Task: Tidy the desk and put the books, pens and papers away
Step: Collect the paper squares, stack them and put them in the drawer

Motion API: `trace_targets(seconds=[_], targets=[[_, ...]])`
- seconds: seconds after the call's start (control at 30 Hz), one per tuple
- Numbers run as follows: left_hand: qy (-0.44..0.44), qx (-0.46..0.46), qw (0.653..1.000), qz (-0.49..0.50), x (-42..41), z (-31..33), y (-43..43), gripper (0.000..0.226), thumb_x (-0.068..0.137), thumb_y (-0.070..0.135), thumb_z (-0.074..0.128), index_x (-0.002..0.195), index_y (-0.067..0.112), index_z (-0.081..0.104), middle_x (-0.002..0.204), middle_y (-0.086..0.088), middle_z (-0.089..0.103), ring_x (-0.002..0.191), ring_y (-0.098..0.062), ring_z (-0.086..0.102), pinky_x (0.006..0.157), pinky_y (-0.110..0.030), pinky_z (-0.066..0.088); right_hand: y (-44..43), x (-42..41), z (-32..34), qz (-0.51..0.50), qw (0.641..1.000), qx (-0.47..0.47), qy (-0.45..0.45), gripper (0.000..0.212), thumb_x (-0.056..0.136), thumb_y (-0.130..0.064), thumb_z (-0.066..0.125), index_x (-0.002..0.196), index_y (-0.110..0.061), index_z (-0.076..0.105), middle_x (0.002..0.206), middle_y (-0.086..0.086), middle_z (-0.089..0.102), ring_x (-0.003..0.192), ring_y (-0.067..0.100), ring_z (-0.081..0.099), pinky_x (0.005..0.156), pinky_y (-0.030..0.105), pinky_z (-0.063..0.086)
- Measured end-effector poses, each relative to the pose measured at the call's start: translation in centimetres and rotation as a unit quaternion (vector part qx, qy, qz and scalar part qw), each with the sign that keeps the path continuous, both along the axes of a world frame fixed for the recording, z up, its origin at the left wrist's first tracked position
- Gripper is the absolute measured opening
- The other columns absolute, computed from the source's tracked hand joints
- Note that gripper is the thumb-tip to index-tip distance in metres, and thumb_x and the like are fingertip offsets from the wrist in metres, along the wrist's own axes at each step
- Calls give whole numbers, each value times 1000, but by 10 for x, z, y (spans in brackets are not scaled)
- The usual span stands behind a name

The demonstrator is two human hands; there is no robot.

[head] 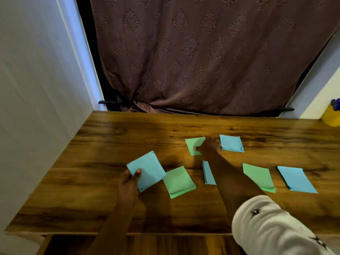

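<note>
Left hand [128, 183] gripped a blue folded paper square [149, 171] over the wooden bench [110, 137]; right hand [209, 147] pinched a green folded paper square [193, 144] farther back — forearm [230, 177] might drag the blue sheet [207, 173] beneath.

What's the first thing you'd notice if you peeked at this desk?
The bright coloured papers scattered across the wooden desk jump out first. The left hand holds a blue paper at the near left, while the right hand reaches a green paper farther back. Behind the desk hangs a big brown patterned curtain.
</note>
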State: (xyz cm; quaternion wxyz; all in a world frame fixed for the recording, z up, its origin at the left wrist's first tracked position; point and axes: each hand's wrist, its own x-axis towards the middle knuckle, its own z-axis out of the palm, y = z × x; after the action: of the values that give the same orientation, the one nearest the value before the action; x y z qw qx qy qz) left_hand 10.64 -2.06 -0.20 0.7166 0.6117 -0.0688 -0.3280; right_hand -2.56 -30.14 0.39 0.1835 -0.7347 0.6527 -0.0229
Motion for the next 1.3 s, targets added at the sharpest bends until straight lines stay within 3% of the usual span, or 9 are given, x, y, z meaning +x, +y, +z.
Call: trace_targets(seconds=[0.13, 0.27, 0.4, 0.47, 0.53, 0.67, 0.87, 1.1, 1.3], targets=[[-1, 11, 1000, 8, 2, 3, -1, 30, 92, 10, 55, 123, 9, 52, 117, -11, 53, 103, -28, 49, 72, -36, 45, -8, 6, 0, -40, 999, 32, -11, 98, 63, -51, 80, 139, -10, 35, 144, 15, 39, 135, 34, 35, 103, 46, 38], [-1, 9, 1000, 11, -2, 11, -3, 35, 93, 10, 53, 128, 6, 50, 115, -10, 51, 100, -26, 48, 66, -31, 44, -8, -1, 2, -34, 993, 27, -106, 55, 80, -36, 71, 124, -8, 53, 129, 14, 57, 117, 30, 54, 91, 37, 46], [18, -4, 999, 28, -8, 20, -9, 33, 92, 8, 54, 126, 5, 52, 113, -10, 52, 96, -26, 48, 64, -31, 41, 17, -12, 24, -46, 974, 17, -223, 30, 89, -28, 62, 110, -7, 63, 122, 13, 62, 115, 31, 56, 93, 34, 43], [29, -6, 999, 29, -13, 25, -13, 33, 92, 8, 56, 124, 5, 53, 115, -13, 54, 97, -28, 48, 67, -34, 41, 40, -20, 40, -61, 944, 21, -323, 12, 86, -21, 66, 86, -9, 64, 106, 14, 65, 109, 30, 59, 81, 31, 44], [35, -2, 999, 20, -20, 31, -18, 30, 91, 11, 58, 121, 8, 54, 113, -12, 53, 99, -29, 48, 68, -34, 41, 70, -31, 56, -75, 895, 51, -437, 10, 85, -13, 67, 89, -4, 65, 98, 11, 63, 99, 27, 59, 63, 27, 44], [36, -12, 999, -13, -40, 45, -27, 19, 91, 13, 59, 109, 13, 53, 112, -13, 53, 100, -31, 50, 66, -32, 43, 127, -47, 85, -38, 834, 77, -545, 6, 85, -8, 66, 90, -11, 64, 91, 9, 65, 83, 20, 59, 58, 23, 45], [65, -50, 996, -26, -64, 69, -27, 19, 88, 12, 63, 105, 11, 55, 100, -7, 55, 89, -24, 53, 69, -34, 45, 169, -64, 108, -18, 809, 76, -583, 14, 88, -7, 62, 101, -9, 66, 87, 1, 68, 77, 9, 62, 65, 23, 50], [44, -90, 993, -68, -79, 84, -21, 13, 89, 6, 60, 101, 12, 59, 85, 1, 63, 74, -18, 60, 55, -29, 51, 190, -66, 113, 3, 844, 75, -531, 24, 91, -10, 58, 113, -7, 66, 109, 7, 69, 90, 14, 63, 78, 31, 52], [24, -97, 991, -86, -85, 84, -25, 19, 88, 7, 61, 106, 13, 59, 98, -6, 64, 83, -22, 60, 69, -36, 50, 191, -81, 129, -15, 888, -5, -459, 38, 97, -33, 46, 132, -19, 52, 140, 1, 48, 131, 21, 42, 101, 31, 35]])
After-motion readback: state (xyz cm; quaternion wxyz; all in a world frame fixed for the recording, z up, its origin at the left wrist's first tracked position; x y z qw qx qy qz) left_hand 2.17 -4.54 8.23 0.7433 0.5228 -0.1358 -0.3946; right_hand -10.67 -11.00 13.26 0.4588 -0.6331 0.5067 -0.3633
